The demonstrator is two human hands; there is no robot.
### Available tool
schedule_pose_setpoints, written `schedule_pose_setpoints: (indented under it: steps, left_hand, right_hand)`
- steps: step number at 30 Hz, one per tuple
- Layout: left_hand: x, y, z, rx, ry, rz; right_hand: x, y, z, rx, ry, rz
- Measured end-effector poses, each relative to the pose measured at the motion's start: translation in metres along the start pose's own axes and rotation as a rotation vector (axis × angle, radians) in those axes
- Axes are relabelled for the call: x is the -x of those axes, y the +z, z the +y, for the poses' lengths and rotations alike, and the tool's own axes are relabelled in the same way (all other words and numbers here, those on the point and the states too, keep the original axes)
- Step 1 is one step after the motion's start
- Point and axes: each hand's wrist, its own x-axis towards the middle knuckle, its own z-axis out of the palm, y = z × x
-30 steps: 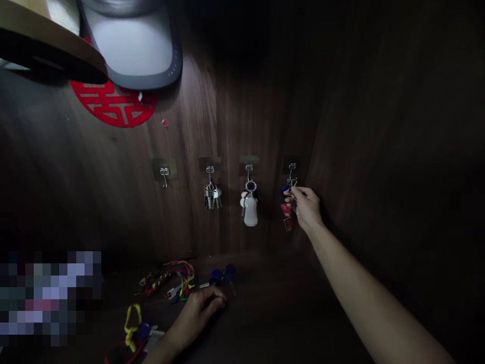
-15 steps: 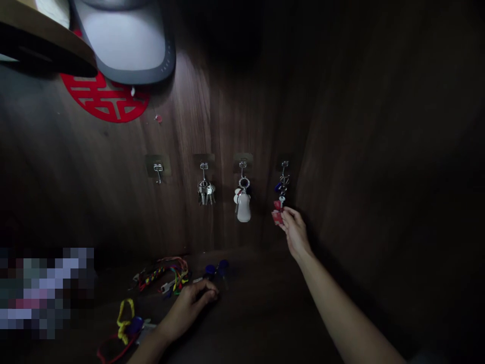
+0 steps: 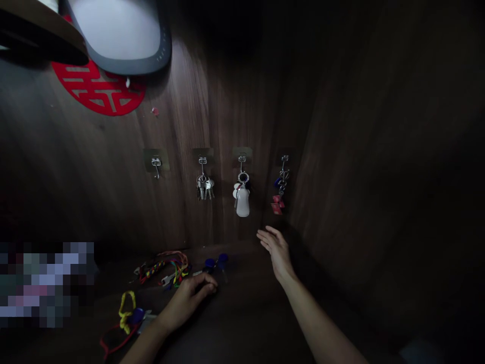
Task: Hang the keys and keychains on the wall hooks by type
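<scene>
My right hand (image 3: 276, 250) is open and holds nothing, its fingers stretched toward the upper left. Above it, a key bunch with red tags (image 3: 278, 203) hangs from the rightmost hook (image 3: 285, 159), apart from the fingertips. My left hand (image 3: 191, 298) rests low over the dark surface, fingers loosely curled and thumb close to the index finger; nothing shows between them. Just beyond it lie keys with blue heads (image 3: 216, 262). Braided coloured cords with a key (image 3: 166, 270) lie behind the same hand. Beside its wrist are a yellow cord loop (image 3: 127, 311), a blue tag (image 3: 136, 316) and a red loop (image 3: 117, 338).
On the wood panel hang a silver key bunch (image 3: 205, 187) and a key ring with a white fob (image 3: 243, 201). A bare hook (image 3: 156, 164) is left of them. Higher up are a grey cap (image 3: 117, 35) and a red round cutout (image 3: 109, 96). A blurred-out patch covers the lower left.
My right hand has let go of the red tags and moved down and left, its fingers opening. The key bunch stays hanging on its hook. My left hand has hardly moved.
</scene>
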Motion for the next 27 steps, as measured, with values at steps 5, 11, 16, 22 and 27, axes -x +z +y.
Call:
schedule_pose_setpoints:
  steps: [5, 11, 16, 22, 27]
  left_hand:
    - [0.000, -0.001, 0.002, 0.000, 0.000, 0.007]
    - [0.000, -0.001, 0.001, -0.024, 0.011, 0.000]
    - [0.002, -0.003, -0.001, -0.115, 0.028, 0.020]
    - [0.001, -0.010, -0.006, -0.216, 0.051, 0.202]
    - [-0.001, -0.010, -0.013, -0.265, 0.116, 0.292]
  right_hand:
    - [0.010, 0.003, 0.024, 0.205, -0.045, -0.108]
    - [0.023, 0.021, 0.036, 0.386, -0.176, -0.325]
    - [0.041, 0.036, 0.026, 0.708, -0.396, -0.594]
    - [0.055, 0.046, 0.023, 1.043, -0.497, -0.847]
    - [0.058, 0.048, 0.024, 1.091, -0.535, -0.878]
